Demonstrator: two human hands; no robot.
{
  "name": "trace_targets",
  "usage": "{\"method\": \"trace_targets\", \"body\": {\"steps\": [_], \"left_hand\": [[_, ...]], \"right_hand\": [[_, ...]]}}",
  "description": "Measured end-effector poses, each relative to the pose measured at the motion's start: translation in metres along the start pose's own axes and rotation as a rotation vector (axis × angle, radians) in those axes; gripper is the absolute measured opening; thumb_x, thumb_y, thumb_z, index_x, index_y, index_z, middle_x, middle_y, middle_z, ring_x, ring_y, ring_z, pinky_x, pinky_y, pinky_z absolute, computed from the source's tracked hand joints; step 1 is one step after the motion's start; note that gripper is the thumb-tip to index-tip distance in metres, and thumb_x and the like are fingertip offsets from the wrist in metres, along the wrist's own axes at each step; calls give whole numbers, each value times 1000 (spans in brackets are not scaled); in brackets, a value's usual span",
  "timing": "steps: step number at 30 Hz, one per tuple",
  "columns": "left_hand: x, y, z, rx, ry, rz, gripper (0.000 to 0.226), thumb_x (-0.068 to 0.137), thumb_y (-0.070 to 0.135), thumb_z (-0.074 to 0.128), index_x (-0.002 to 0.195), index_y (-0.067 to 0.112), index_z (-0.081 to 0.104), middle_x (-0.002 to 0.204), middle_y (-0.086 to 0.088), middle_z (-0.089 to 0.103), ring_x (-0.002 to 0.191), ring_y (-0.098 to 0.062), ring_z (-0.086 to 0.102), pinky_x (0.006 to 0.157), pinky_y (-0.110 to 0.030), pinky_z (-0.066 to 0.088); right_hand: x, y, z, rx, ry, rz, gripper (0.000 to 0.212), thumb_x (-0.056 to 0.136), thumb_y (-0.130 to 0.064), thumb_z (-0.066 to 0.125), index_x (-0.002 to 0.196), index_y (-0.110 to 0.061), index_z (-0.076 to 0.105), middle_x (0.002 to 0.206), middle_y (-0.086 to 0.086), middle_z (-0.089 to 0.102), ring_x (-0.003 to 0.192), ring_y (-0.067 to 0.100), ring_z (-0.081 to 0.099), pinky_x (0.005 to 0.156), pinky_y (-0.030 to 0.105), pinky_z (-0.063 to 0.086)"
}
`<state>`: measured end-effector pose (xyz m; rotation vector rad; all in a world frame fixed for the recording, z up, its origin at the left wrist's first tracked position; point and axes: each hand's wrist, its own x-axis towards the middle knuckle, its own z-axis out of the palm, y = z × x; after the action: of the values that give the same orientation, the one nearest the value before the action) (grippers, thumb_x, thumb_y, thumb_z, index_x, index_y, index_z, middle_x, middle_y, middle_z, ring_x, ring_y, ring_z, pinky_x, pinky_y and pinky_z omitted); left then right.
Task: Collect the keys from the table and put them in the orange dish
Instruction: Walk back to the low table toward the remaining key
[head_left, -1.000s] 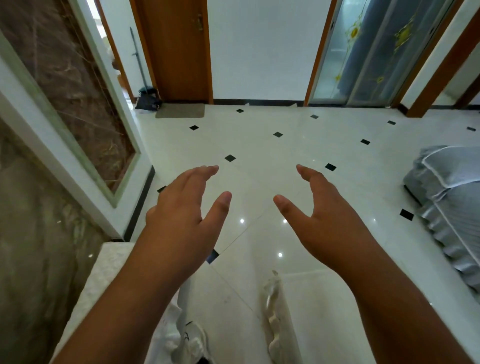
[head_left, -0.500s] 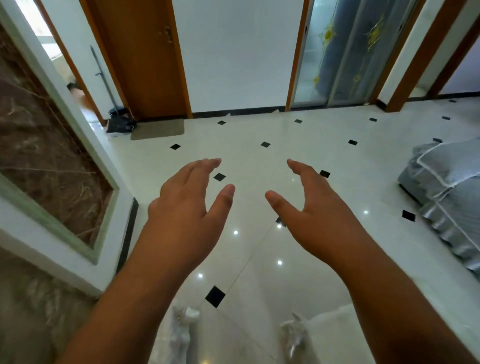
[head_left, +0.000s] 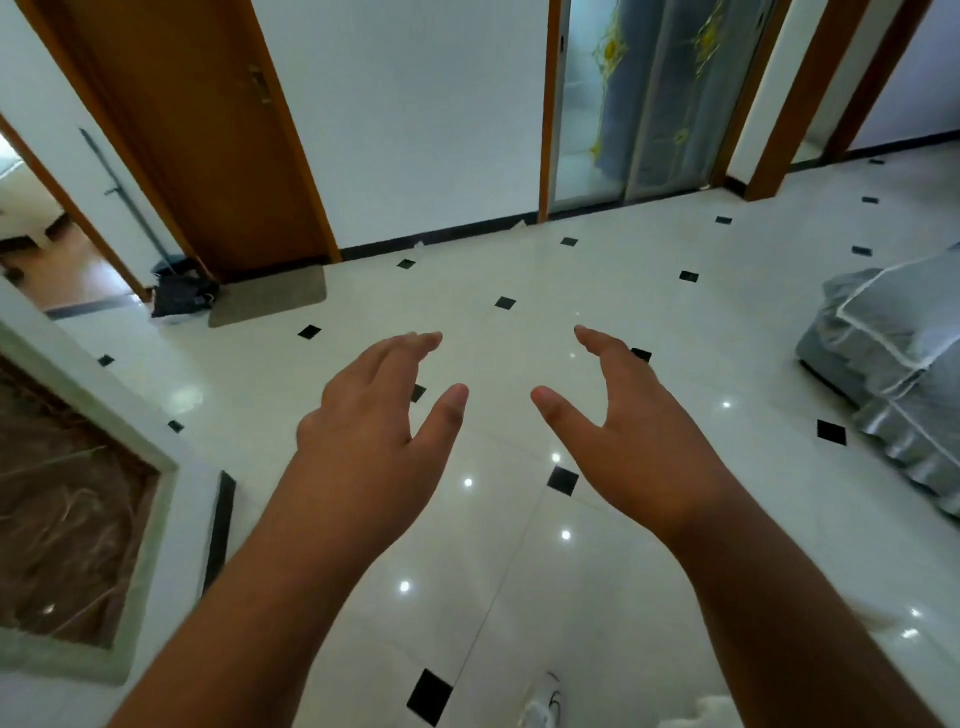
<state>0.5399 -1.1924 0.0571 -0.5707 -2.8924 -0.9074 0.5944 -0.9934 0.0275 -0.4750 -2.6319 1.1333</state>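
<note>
Hands first: my left hand (head_left: 374, 431) and my right hand (head_left: 631, 431) both hang out in front of me with fingers spread and thumbs turned inward, palms facing each other across a gap, and neither one is holding anything. They are apart, not touching, and nothing sits between them but air.

Beneath them lies the glossy white tiled floor with small black diamond insets (head_left: 519, 519), which I will use as my reference. At the far edge of that floor stands a brown wooden door (head_left: 208, 145), with a tan rectangular doormat (head_left: 267, 299) lying on the floor at its foot and a dark dustpan with a long handle (head_left: 179, 296) just beside the mat. Also along the far edge is a frosted glass sliding door with yellow flower decoration (head_left: 639, 98). On the right side of the floor rests a grey quilted cushion with white piping (head_left: 898, 364).

As for the keys, I cannot see them anywhere, nor the orange dish, nor any worktop that would carry them. I judge the task as not begun: no key collected, nothing deposited. Everything remains to do, starting with bringing the worktop into sight, then picking up the keys and dropping them in the dish.
</note>
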Motion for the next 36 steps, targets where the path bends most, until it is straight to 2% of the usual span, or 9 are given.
{"method": "trace_targets", "body": {"steps": [7,13,19,26,33,36], "left_hand": [[128,37,32,-11,-10,83,54,89,66,34,140,50,26,152,16,31,138,-12,31,107,-54,34],[202,91,76,-48,-114,228,54,91,64,35,141,48,27,152,17,32,138,-11,29,109,-50,33],[262,179,150,-142,-287,482,51,91,63,35,140,50,28,150,19,32,134,-9,34,107,-51,35],[307,288,248,-237,-550,823,48,92,57,39,139,47,32,146,22,34,133,-6,33,105,-49,36],[320,385,328,-308,-781,1160,46,91,56,41,135,45,38,142,17,41,126,-12,40,100,-46,38],[312,408,357,-316,-870,1285,47,91,55,43,135,40,41,141,13,44,126,-15,43,101,-49,39]], "right_hand": [[122,19,-40,-22,72,13,73,87,-64,51,149,-42,19,156,-13,25,137,14,33,102,36,32],[160,65,-94,-66,236,78,73,86,-65,51,148,-40,23,154,-13,30,132,10,37,95,28,31],[158,143,-155,-158,440,328,73,86,-68,47,148,-39,22,154,-12,29,133,10,37,95,28,29],[139,207,-214,-239,693,692,73,85,-69,46,147,-38,22,152,-8,33,134,18,38,102,42,35],[127,243,-244,-293,959,1030,72,84,-70,44,145,-39,21,151,-7,35,132,18,40,98,43,38],[112,251,-234,-281,1079,1127,73,82,-71,44,144,-41,23,150,-9,36,130,16,42,100,44,40]]}}
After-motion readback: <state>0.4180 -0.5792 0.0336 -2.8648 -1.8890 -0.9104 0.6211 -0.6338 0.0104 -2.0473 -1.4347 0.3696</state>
